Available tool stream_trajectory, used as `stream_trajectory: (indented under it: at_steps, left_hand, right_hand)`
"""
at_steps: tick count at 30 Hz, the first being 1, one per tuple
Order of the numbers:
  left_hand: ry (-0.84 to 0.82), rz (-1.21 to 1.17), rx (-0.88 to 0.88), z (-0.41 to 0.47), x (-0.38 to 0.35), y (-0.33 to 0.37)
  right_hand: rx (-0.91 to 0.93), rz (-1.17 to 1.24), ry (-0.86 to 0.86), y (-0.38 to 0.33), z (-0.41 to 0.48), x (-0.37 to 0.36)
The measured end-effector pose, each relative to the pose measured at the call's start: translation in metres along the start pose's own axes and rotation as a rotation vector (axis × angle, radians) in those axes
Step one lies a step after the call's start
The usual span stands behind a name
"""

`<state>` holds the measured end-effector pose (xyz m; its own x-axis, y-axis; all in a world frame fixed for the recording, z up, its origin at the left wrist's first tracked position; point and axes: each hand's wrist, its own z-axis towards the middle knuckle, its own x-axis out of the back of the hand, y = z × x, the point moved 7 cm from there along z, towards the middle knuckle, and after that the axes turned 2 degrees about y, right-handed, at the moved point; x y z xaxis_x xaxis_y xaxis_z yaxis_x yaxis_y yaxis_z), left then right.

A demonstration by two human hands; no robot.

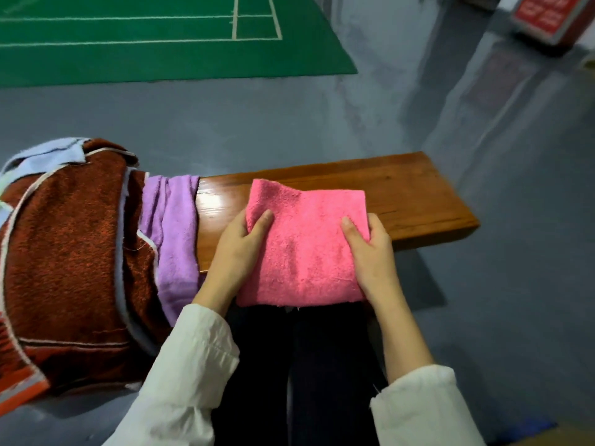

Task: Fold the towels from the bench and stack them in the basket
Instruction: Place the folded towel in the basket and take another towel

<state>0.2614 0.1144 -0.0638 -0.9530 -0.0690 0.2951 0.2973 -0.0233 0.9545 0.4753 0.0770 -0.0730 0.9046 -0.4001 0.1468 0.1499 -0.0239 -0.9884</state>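
Note:
A folded pink towel (pixel 306 243) lies on the wooden bench (pixel 402 194), its near edge hanging over my legs. My left hand (pixel 240 249) grips the towel's left edge, thumb on top and fingers underneath. My right hand (pixel 370 252) grips its right edge the same way. To the left on the bench lie a purple towel (pixel 174 233), a large brown towel (pixel 70 252) with white trim, and a light blue towel (pixel 51 152) at the far end. No basket is in view.
Grey floor surrounds the bench. A green court mat (pixel 145 37) with white lines lies beyond it. A red box (pixel 547 17) stands at the top right. My dark trousers (pixel 306 365) are below the pink towel.

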Motion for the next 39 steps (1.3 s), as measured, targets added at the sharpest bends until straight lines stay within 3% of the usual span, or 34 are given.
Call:
stream_trajectory:
  at_steps: [5,13,25,29,39]
  left_hand:
    - [-0.148,0.021,-0.107,-0.034,-0.054,0.049]
    - [-0.417,0.039,-0.282,-0.11,-0.167,0.126]
    - [-0.862,0.194,-0.528,-0.256,-0.344,0.154]
    - [-1.008,0.235,-0.604,-0.31,-0.398,0.149]
    - [-1.2,0.266,-0.526,-0.401,-0.503,0.104]
  right_hand:
    - [0.135,-0.139,0.211,-0.025,-0.035,0.084]
    - [0.136,-0.32,0.598,-0.035,-0.108,0.231]
    - [-0.079,-0.328,1.064,0.028,-0.258,0.406]
    - [-0.226,-0.294,1.163,0.06,-0.304,0.445]
    - [-0.49,-0.182,1.335,0.148,-0.371,0.512]
